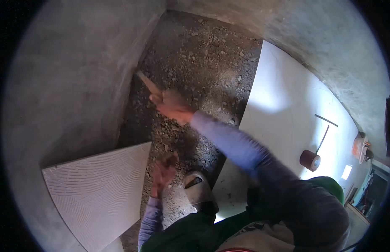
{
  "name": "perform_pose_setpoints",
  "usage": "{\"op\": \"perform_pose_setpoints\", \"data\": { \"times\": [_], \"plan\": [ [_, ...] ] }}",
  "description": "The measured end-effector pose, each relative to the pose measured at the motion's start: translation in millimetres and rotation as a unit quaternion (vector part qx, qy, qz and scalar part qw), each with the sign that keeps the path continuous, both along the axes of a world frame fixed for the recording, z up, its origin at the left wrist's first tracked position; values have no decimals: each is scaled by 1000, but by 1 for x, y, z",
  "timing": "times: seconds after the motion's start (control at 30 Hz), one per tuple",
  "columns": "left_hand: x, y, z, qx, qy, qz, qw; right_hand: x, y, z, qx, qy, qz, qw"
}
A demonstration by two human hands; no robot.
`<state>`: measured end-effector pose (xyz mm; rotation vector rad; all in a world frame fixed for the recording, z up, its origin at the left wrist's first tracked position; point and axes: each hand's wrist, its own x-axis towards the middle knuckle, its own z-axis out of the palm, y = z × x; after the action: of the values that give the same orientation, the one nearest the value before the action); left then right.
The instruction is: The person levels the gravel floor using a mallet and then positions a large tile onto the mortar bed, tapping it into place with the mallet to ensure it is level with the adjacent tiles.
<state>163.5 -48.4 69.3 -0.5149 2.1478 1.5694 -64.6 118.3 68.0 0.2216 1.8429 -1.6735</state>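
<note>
Underfoot, loose rubble (220,54) between grey walls (77,84). Slim tool (148,82), tan shaft, paler blurred tip, angled toward the left wall's base; right hand (173,106) clenched round it. Left hand (163,173) half-curled, released, near a ridged panel (98,193). Count: one tool, one ridged panel, one reddish-brown roll (308,160), two dark strips (326,120) on white slab (274,75).

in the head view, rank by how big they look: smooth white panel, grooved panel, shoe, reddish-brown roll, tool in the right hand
1. Smooth white panel
2. Grooved panel
3. Shoe
Smallest, order unsure: reddish-brown roll and tool, which the right hand partly covers.
</note>
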Motion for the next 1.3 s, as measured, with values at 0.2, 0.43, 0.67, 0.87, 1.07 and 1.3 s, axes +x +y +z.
{"op": "perform_pose_setpoints", "data": {
  "times": [0.2, 0.43, 0.67, 0.87, 1.07, 1.3],
  "plan": [
    [-103, 21, 0, -292, 254, -119, 914, -40, 129, 25, 239, 362, 218, 874],
    [-150, 58, -71, -461, 261, -190, 827, -97, 224, 51, 552, 390, 297, 674],
    [-154, 57, -75, -447, 263, -166, 839, -142, 243, 1, 506, 416, 195, 730],
    [-157, 57, -72, -433, 240, -161, 854, -173, 245, -25, 544, 365, 165, 737],
    [-162, 57, -72, -428, 263, -151, 852, -174, 256, -44, 522, 534, 267, 610],
    [-163, 57, -70, -410, 260, -138, 863, -196, 241, -47, 532, 506, 217, 643]
  ]
}}
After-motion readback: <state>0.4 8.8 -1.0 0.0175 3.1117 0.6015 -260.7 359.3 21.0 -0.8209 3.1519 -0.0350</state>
